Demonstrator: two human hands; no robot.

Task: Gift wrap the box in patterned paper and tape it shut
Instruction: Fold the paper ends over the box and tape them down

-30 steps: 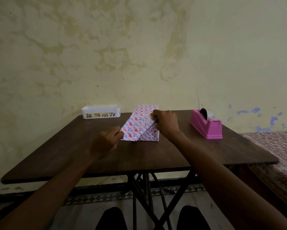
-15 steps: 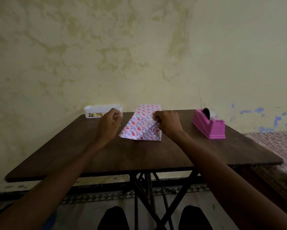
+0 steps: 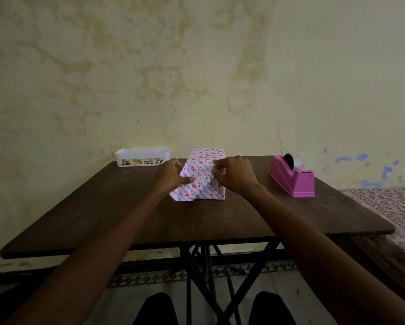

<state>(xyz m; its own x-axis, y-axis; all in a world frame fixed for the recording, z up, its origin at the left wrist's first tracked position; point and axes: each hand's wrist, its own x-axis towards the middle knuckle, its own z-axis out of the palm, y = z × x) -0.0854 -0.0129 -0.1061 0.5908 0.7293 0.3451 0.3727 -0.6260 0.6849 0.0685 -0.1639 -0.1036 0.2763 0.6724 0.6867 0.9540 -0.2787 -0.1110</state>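
Note:
The box [image 3: 206, 158] stands in the middle of the table, wrapped in white paper printed with pink and blue hearts. Its near end shows the folded paper flaps [image 3: 198, 192], which slope down to the table top. My left hand [image 3: 173, 175] grips the left flap, with the thumb lying across the patterned face and the fingers behind it. My right hand [image 3: 235, 175] has curled fingers and pinches the paper at the top of the near end, covering the box's right side.
A pink tape dispenser [image 3: 293, 178] stands to the right of the box. A white slotted basket [image 3: 141, 157] sits at the back left by the wall. The dark wooden table [image 3: 196, 221] has bare surface in front. A patterned covering [image 3: 389, 207] lies at right.
My left hand has moved from the table's bare surface up past the basket and onto the left paper flap. My right hand has stayed on the box's near end.

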